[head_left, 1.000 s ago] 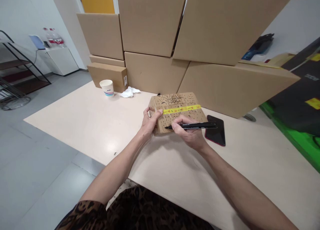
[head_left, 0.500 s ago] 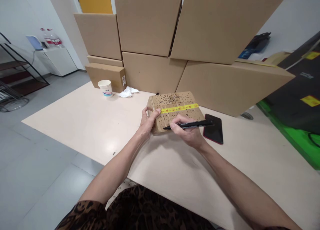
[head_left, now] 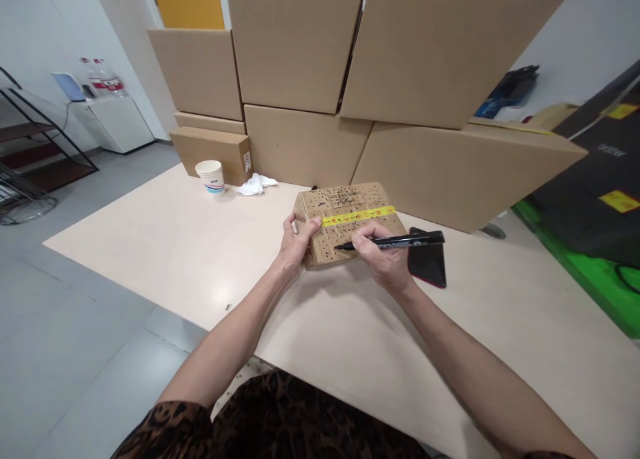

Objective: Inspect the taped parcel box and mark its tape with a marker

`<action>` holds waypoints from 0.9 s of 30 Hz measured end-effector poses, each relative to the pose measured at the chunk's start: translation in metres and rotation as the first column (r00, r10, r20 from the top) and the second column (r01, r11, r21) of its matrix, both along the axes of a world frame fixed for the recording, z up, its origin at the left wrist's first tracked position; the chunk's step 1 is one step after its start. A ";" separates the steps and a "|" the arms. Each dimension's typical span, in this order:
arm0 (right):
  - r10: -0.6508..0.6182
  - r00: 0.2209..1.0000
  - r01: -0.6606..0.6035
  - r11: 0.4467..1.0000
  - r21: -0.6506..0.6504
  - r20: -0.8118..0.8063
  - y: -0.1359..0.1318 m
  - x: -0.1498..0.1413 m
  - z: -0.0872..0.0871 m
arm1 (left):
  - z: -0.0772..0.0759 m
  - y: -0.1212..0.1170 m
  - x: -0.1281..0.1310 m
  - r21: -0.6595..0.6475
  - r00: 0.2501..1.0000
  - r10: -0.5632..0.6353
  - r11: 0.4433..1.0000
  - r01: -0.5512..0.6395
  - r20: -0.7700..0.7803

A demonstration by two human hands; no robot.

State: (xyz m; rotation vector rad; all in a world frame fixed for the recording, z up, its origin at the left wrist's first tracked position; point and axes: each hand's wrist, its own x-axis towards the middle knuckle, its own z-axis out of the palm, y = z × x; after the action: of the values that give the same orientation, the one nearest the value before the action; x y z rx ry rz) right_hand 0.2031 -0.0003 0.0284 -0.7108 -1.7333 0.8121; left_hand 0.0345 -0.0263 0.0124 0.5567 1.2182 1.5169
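A small cardboard box (head_left: 345, 229) lies on the table, its top dotted with many black marks and crossed by a strip of yellow tape (head_left: 357, 216). My left hand (head_left: 300, 239) grips the box's left side, thumb on top near the tape's end. In my right hand (head_left: 380, 256) is a black marker pen (head_left: 410, 240), held between thumb and fingers. Its tip points left, at or just above the near left part of the box top. Partly covered by the marker and the hand, a dark phone (head_left: 427, 266) lies to the right of the box.
Large cardboard boxes (head_left: 295, 49) are stacked along the table's back. A paper cup (head_left: 211, 176) and a crumpled tissue (head_left: 257, 184) sit at the back left of the table (head_left: 150, 246). At far right stands a black bag-like object (head_left: 600, 179) with yellow labels, beside something green.
My right hand has shifted slightly right and the marker's tip has moved right and up across the box top. My left hand and the box stay nearly where they were.
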 end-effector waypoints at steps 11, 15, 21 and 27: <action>-0.070 0.987 0.058 0.995 -0.083 -0.148 0.005 -0.002 -0.008 | 0.002 -0.001 0.000 0.011 1.000 0.000 1.000 0.000 -0.017; -0.082 0.980 0.056 0.988 -0.143 -0.183 0.011 0.007 -0.014 | 0.002 -0.002 0.000 0.015 1.000 -0.003 1.000 0.004 -0.011; -0.056 0.989 0.046 0.996 -0.080 -0.134 0.011 0.019 -0.013 | 0.001 -0.001 -0.001 0.010 1.000 -0.023 1.000 0.023 -0.019; -0.046 0.998 0.044 0.998 0.053 0.032 0.002 0.015 -0.002 | -0.003 0.001 -0.003 0.004 0.999 -0.018 1.000 0.019 -0.048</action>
State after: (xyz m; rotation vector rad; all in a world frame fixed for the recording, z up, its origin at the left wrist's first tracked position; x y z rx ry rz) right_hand 0.2180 0.0016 0.0261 -0.7293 -1.7558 0.7249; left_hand 0.0319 -0.0252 0.0097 0.6092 1.2432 1.4988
